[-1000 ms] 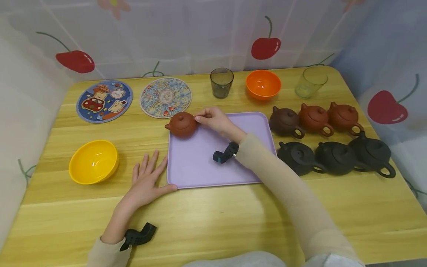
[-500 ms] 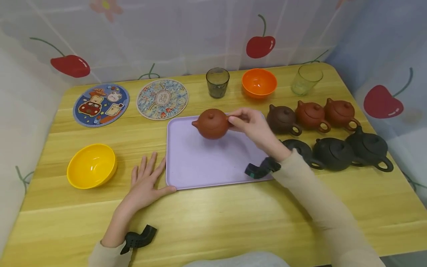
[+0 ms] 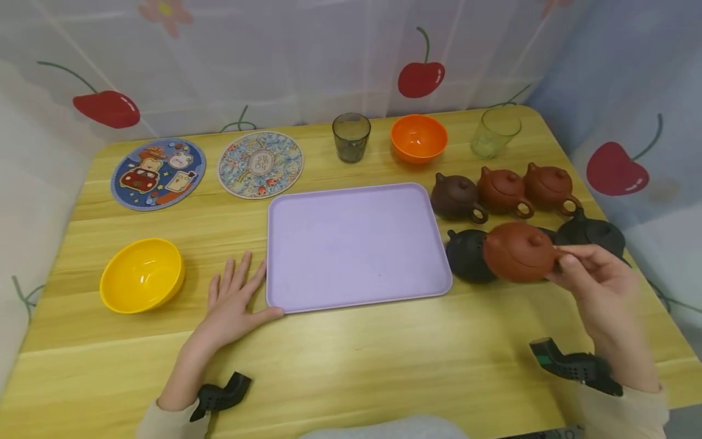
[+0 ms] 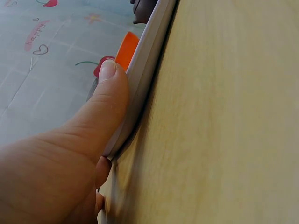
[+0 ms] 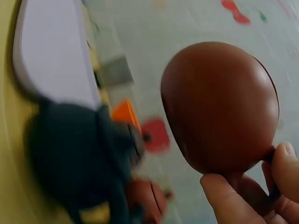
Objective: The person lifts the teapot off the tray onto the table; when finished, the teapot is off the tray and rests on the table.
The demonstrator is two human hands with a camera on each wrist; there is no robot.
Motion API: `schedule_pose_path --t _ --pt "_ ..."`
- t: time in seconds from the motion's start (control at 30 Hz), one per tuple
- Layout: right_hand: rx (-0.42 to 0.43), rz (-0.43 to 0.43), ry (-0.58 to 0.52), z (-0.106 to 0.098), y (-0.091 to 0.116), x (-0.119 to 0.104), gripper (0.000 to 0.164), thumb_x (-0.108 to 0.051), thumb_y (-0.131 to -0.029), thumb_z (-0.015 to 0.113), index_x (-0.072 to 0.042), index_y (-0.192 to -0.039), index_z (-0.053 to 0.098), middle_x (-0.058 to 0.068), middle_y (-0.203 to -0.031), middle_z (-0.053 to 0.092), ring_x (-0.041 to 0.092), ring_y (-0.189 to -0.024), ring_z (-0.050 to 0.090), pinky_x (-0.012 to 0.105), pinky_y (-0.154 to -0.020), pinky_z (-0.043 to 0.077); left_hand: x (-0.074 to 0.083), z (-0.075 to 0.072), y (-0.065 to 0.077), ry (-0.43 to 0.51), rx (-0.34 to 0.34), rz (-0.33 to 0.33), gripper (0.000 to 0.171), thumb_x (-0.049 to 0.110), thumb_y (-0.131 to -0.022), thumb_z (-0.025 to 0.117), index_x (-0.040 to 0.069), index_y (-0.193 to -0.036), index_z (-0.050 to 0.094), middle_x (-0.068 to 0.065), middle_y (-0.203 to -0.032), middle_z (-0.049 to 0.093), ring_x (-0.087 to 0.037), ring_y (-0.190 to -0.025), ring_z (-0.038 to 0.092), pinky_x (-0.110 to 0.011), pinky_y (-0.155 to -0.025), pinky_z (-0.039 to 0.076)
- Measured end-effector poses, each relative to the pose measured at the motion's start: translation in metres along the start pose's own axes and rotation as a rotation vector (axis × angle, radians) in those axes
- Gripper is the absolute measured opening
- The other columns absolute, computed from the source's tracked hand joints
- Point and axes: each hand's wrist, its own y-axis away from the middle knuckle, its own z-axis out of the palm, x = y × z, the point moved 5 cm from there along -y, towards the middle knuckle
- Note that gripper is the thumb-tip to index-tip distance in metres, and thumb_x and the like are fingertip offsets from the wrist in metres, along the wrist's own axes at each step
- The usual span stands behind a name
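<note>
By its handle, my right hand (image 3: 598,283) pinches a reddish-brown teapot (image 3: 518,253), held up over the row of black teapots. The right wrist view shows the same teapot (image 5: 219,107) close up, with fingers (image 5: 229,200) at its handle. My left hand (image 3: 233,305) lies spread on the table at the lower left corner of the lilac tray (image 3: 359,244). In the left wrist view, the left thumb (image 4: 105,95) touches the tray's rim (image 4: 142,81). Behind the held teapot, one black teapot (image 3: 468,256) shows at left, another (image 3: 592,231) at right; one between them is mostly hidden.
A dark brown teapot (image 3: 456,196) and two reddish ones (image 3: 503,190) form the back row. Along the far edge are two round mats (image 3: 260,164), a grey glass (image 3: 351,139), an orange bowl (image 3: 419,140) and a greenish glass (image 3: 493,134). A yellow bowl (image 3: 142,277) stands at left.
My right hand has lifted the reddish-brown teapot off the tray's upper left corner and carried it right, past the tray, to above the black teapots. The left hand has stayed at the tray corner.
</note>
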Motion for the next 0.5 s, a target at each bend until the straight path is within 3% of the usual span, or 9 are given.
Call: schedule_pose_path --t 0.07,0.1,0.13,0.27,0.33,0.4,0.5 --pt "0.093 -0.018 0.023 -0.030 0.015 0.000 0.025 0.013 -0.083 0.044 0.021 -0.107 0.047 0.018 -0.098 0.059 0.023 -0.090 0.058 0.028 -0.070 0.048 0.000 0.000 0.000 -0.003 0.003 0.003 0.090 0.063 -0.071 0.052 0.020 -0.140 0.012 -0.007 -0.144 -0.010 -0.028 -0.126 -0.020 -0.050 -0.095 -0.015" --pt "0.154 -0.015 0.098 -0.034 0.025 -0.009 0.028 0.014 -0.082 0.044 0.022 -0.108 0.044 0.018 -0.099 0.058 0.022 -0.091 0.057 0.026 -0.069 0.048 0.000 0.000 0.000 -0.006 0.007 0.006 0.089 0.062 -0.072 0.052 0.020 -0.140 0.013 -0.007 -0.144 -0.009 -0.028 -0.126 -0.019 -0.050 -0.095 -0.015" --pt "0.193 -0.006 0.122 -0.050 0.033 -0.007 0.030 0.014 -0.083 0.044 0.022 -0.111 0.043 0.018 -0.102 0.057 0.023 -0.095 0.056 0.027 -0.071 0.048 0.001 0.000 0.000 -0.007 0.009 0.008 0.089 0.062 -0.072 0.052 0.020 -0.140 0.013 -0.007 -0.144 -0.009 -0.028 -0.127 -0.019 -0.050 -0.095 -0.015" --pt "0.302 0.009 0.190 -0.116 0.067 0.009 0.036 0.010 -0.084 0.044 0.017 -0.118 0.039 0.016 -0.109 0.054 0.022 -0.102 0.052 0.026 -0.073 0.047 0.003 0.000 -0.001 -0.009 0.007 0.015 0.089 0.062 -0.072 0.052 0.019 -0.140 0.014 -0.008 -0.144 -0.008 -0.029 -0.127 -0.018 -0.051 -0.095 -0.014" --pt "0.357 0.026 0.194 -0.138 0.080 0.019 0.036 0.009 -0.084 0.045 0.016 -0.118 0.040 0.014 -0.108 0.055 0.020 -0.101 0.053 0.027 -0.073 0.047 0.003 0.000 -0.001 -0.002 0.000 0.013 0.089 0.062 -0.072 0.051 0.019 -0.140 0.014 -0.009 -0.144 -0.008 -0.029 -0.126 -0.019 -0.051 -0.095 -0.013" --pt "0.408 0.060 0.189 -0.143 0.089 0.024 0.035 0.006 -0.083 0.047 0.015 -0.117 0.043 0.012 -0.106 0.056 0.018 -0.098 0.055 0.026 -0.071 0.048 0.004 0.001 0.000 0.001 -0.005 0.010 0.089 0.062 -0.073 0.051 0.018 -0.140 0.013 -0.009 -0.144 -0.009 -0.029 -0.126 -0.019 -0.052 -0.095 -0.014" --pt "0.467 0.134 0.156 -0.126 0.094 0.022 0.031 0.002 -0.082 0.052 0.010 -0.112 0.051 0.008 -0.101 0.058 0.013 -0.093 0.057 0.023 -0.066 0.048 0.004 0.000 0.001 0.005 -0.002 0.011 0.089 0.061 -0.073 0.051 0.017 -0.140 0.013 -0.010 -0.144 -0.008 -0.030 -0.126 -0.019 -0.052 -0.094 -0.014"
